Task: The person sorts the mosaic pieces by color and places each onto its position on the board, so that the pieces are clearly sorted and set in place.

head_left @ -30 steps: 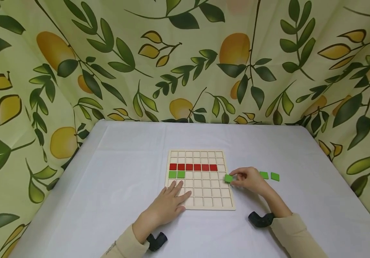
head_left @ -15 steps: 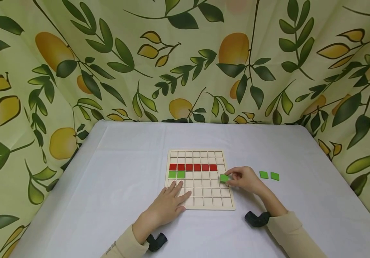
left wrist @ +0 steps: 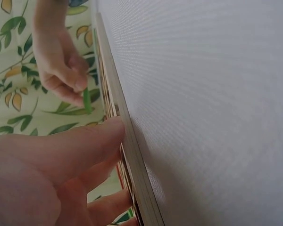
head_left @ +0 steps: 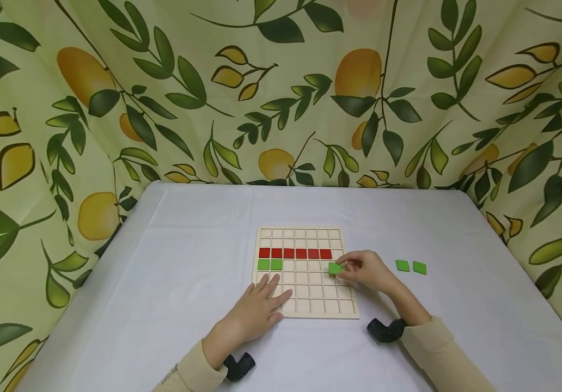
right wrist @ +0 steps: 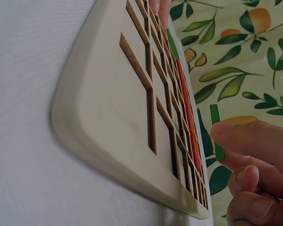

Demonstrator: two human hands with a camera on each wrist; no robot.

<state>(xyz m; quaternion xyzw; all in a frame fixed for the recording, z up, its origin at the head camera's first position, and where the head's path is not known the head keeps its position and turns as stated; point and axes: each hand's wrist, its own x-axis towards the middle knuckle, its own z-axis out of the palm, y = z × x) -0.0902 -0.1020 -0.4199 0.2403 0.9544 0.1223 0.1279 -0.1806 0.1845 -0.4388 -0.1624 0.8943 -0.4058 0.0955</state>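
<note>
A pale wooden grid board [head_left: 310, 308] lies on the white table. One row of its cells holds several red square tiles [head_left: 301, 253]; below it, at the left end, sit two green tiles [head_left: 269, 264]. My left hand [head_left: 256, 310] rests with spread fingers on the board's lower left corner. Between thumb and fingertips my right hand [head_left: 366, 271] pinches a green tile [head_left: 334, 268] over the right part of the board. In the right wrist view that held tile [right wrist: 217, 134] stands edge-on, raised off the grid.
Two loose green tiles [head_left: 410, 267] lie on the white tablecloth [head_left: 193, 234] to the right of the board. A black curved device [head_left: 386, 330] sits at the right wrist and another black device [head_left: 239, 367] at the left. Behind the table hangs a leaf-and-fruit patterned curtain [head_left: 178, 130].
My right hand has carried the green tile leftward from the board's right edge to over its cells. The left hand has stayed in place on the board.
</note>
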